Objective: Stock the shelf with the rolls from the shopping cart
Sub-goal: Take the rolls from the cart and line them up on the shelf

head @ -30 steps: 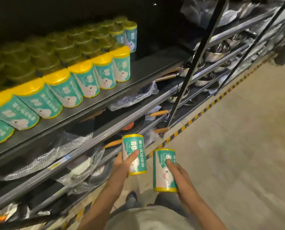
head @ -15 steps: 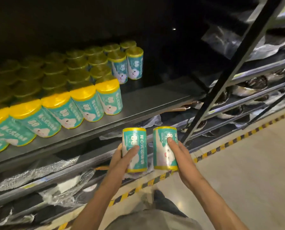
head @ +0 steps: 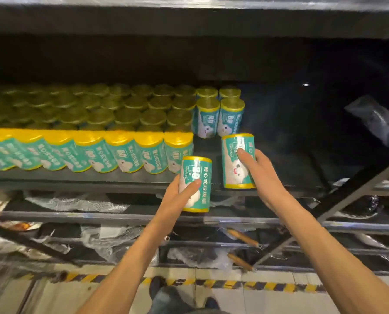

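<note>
Both hands have lifted their rolls up to the shelf (head: 279, 177), right hand (head: 260, 175) farther in

A shop aisle; dark metal shelving (head: 279, 177) packed with identical teal-and-yellow labelled rolls (head: 125, 155); plastic-wrapped wooden-handled pans (head: 243, 237) below; yellow-black striped floor tape (head: 234, 284).

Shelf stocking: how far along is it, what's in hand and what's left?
Mostly done: the shelf already carries a front row of rolls with more rows packed behind. In hand: the left hand grips one roll at the shelf edge; the right hand holds another roll over the bare right end. Left: setting both down. The cart is out of view.
</note>
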